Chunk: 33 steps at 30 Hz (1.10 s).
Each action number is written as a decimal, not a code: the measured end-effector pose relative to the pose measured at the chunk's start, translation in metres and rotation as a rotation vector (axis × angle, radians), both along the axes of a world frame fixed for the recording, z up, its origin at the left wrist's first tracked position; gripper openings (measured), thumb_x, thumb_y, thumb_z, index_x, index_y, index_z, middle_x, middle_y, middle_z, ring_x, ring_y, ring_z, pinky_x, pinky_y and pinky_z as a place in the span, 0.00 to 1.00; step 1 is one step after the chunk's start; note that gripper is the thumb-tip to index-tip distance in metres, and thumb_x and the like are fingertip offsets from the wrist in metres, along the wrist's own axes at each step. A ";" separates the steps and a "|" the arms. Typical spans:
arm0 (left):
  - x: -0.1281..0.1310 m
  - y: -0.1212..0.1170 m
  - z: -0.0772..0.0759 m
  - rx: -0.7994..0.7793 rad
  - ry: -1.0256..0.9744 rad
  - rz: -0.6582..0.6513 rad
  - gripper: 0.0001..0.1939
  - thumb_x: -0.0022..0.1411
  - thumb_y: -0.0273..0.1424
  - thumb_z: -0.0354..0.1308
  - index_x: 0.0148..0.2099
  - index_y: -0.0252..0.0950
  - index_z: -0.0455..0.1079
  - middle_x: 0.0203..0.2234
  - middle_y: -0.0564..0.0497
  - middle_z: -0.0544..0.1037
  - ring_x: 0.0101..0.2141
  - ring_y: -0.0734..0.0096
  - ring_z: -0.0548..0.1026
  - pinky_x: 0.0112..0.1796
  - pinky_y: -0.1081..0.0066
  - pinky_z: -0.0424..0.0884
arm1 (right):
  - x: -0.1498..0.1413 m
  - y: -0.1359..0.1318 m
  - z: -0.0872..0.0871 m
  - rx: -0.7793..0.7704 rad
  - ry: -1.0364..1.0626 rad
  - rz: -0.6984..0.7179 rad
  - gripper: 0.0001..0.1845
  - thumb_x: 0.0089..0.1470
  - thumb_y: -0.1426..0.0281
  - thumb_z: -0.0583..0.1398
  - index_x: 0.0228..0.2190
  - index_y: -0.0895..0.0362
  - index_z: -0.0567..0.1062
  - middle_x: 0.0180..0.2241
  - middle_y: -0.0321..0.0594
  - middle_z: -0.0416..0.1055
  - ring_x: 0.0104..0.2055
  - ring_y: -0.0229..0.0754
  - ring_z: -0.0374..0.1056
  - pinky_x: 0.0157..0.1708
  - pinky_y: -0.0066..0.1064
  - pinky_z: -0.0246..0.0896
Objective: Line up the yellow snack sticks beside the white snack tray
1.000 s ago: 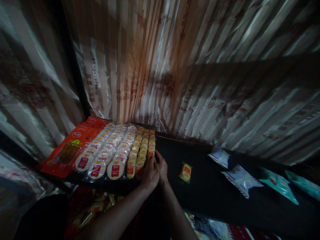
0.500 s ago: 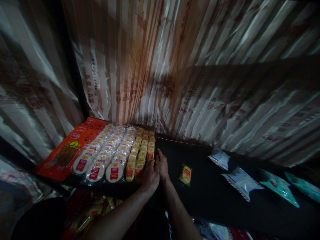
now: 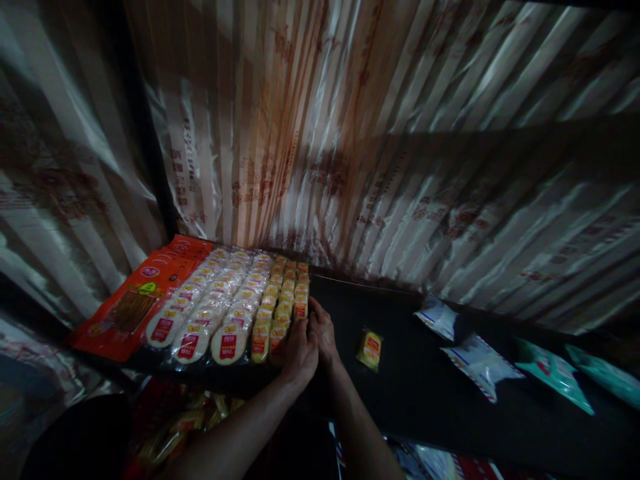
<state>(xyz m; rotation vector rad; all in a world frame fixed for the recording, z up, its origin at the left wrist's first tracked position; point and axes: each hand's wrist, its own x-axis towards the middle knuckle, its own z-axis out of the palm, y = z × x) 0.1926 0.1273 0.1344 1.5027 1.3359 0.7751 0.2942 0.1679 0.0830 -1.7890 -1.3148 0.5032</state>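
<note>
Rows of small yellow snack packets (image 3: pixel 285 303) lie on a dark shelf (image 3: pixel 425 393), next to rows of round white rice-cracker packs (image 3: pixel 220 307) and orange-red bags (image 3: pixel 145 293). My left hand (image 3: pixel 299 350) rests with fingers curled against the near end of the right-hand yellow row. My right hand (image 3: pixel 323 330) presses against the same row's right side, fingers together and stretched forward. It is too dark to see whether either hand grips a packet. One loose yellow packet (image 3: pixel 370 349) lies alone to the right of my hands.
White packets (image 3: pixel 480 363) and teal packets (image 3: pixel 550 373) lie scattered on the shelf's right part. A foil-like striped sheet (image 3: pixel 350 133) covers the wall behind. More wrapped goods (image 3: pixel 175 427) sit on a lower level under the shelf.
Both hands have stayed at the right edge of the yellow rows, shifting only slightly. The camera view has moved a little.
</note>
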 end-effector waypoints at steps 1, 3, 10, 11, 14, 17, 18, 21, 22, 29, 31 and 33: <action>0.000 0.000 0.001 -0.004 0.010 -0.007 0.24 0.58 0.25 0.43 0.57 0.26 0.61 0.58 0.38 0.63 0.59 0.65 0.60 0.59 0.70 0.52 | 0.000 -0.001 -0.001 -0.002 0.011 -0.018 0.29 0.49 0.67 0.48 0.52 0.63 0.69 0.49 0.48 0.71 0.52 0.46 0.64 0.53 0.39 0.58; 0.000 -0.001 0.003 -0.011 0.027 -0.013 0.24 0.58 0.25 0.43 0.57 0.26 0.61 0.58 0.38 0.62 0.60 0.65 0.58 0.59 0.70 0.51 | 0.000 -0.004 -0.003 0.003 0.028 -0.053 0.29 0.48 0.67 0.48 0.51 0.62 0.70 0.48 0.48 0.71 0.51 0.46 0.65 0.53 0.39 0.58; 0.003 -0.010 0.003 -0.041 0.061 -0.011 0.22 0.59 0.25 0.43 0.55 0.27 0.64 0.57 0.39 0.65 0.59 0.69 0.60 0.58 0.73 0.52 | 0.000 -0.020 -0.009 0.058 0.105 -0.113 0.26 0.48 0.67 0.48 0.47 0.60 0.72 0.46 0.46 0.73 0.47 0.44 0.68 0.50 0.38 0.61; 0.004 -0.012 0.001 -0.037 0.058 -0.005 0.21 0.60 0.25 0.43 0.54 0.28 0.64 0.56 0.40 0.66 0.58 0.70 0.61 0.58 0.73 0.52 | 0.000 -0.023 -0.010 0.060 0.117 -0.123 0.26 0.48 0.66 0.48 0.46 0.59 0.73 0.46 0.46 0.73 0.47 0.44 0.69 0.49 0.38 0.62; 0.005 -0.021 -0.006 -0.017 0.048 -0.009 0.21 0.60 0.26 0.42 0.53 0.31 0.66 0.56 0.42 0.67 0.58 0.70 0.61 0.58 0.73 0.52 | -0.003 -0.034 -0.010 0.082 0.147 -0.163 0.26 0.48 0.64 0.49 0.44 0.60 0.73 0.45 0.48 0.73 0.46 0.45 0.70 0.48 0.38 0.63; 0.003 -0.035 -0.010 -0.021 0.081 -0.042 0.21 0.61 0.27 0.40 0.53 0.28 0.65 0.55 0.41 0.68 0.56 0.68 0.63 0.57 0.73 0.54 | -0.008 -0.049 -0.011 0.117 0.177 -0.211 0.26 0.46 0.61 0.49 0.42 0.61 0.74 0.44 0.50 0.74 0.45 0.47 0.70 0.48 0.38 0.63; 0.002 -0.041 -0.011 -0.019 0.097 -0.059 0.21 0.61 0.27 0.39 0.52 0.28 0.66 0.53 0.40 0.70 0.54 0.68 0.65 0.56 0.73 0.56 | -0.009 -0.054 -0.011 0.120 0.193 -0.232 0.26 0.46 0.60 0.50 0.41 0.61 0.75 0.43 0.49 0.74 0.45 0.47 0.70 0.47 0.38 0.63; -0.005 -0.061 -0.014 0.038 0.109 -0.099 0.21 0.62 0.28 0.36 0.48 0.29 0.68 0.46 0.41 0.74 0.48 0.68 0.70 0.52 0.72 0.61 | -0.017 -0.073 -0.012 0.144 0.255 -0.279 0.26 0.44 0.57 0.51 0.40 0.60 0.74 0.42 0.49 0.75 0.42 0.47 0.71 0.44 0.37 0.64; -0.009 -0.068 -0.016 0.074 0.103 -0.100 0.21 0.62 0.29 0.36 0.46 0.30 0.68 0.45 0.42 0.74 0.47 0.68 0.71 0.51 0.71 0.62 | -0.020 -0.079 -0.012 0.160 0.270 -0.285 0.26 0.44 0.57 0.51 0.40 0.60 0.74 0.41 0.49 0.75 0.41 0.46 0.71 0.43 0.36 0.65; -0.037 -0.108 -0.043 0.225 0.041 -0.038 0.21 0.64 0.32 0.34 0.41 0.33 0.69 0.39 0.42 0.76 0.42 0.67 0.73 0.48 0.67 0.67 | -0.061 -0.120 -0.007 0.196 0.400 -0.279 0.23 0.43 0.58 0.53 0.37 0.59 0.73 0.36 0.47 0.75 0.35 0.43 0.71 0.36 0.33 0.65; -0.047 -0.116 -0.049 0.256 0.029 -0.039 0.21 0.64 0.32 0.34 0.41 0.33 0.69 0.40 0.42 0.76 0.43 0.67 0.73 0.49 0.67 0.67 | -0.075 -0.129 -0.008 0.194 0.455 -0.285 0.22 0.43 0.58 0.53 0.36 0.59 0.73 0.36 0.47 0.75 0.35 0.44 0.71 0.34 0.34 0.65; -0.059 -0.122 -0.054 0.282 0.050 -0.058 0.21 0.64 0.32 0.34 0.42 0.33 0.69 0.40 0.42 0.76 0.43 0.67 0.73 0.49 0.66 0.67 | -0.089 -0.137 -0.009 0.202 0.461 -0.296 0.21 0.44 0.58 0.53 0.36 0.59 0.72 0.35 0.47 0.74 0.35 0.44 0.71 0.34 0.35 0.65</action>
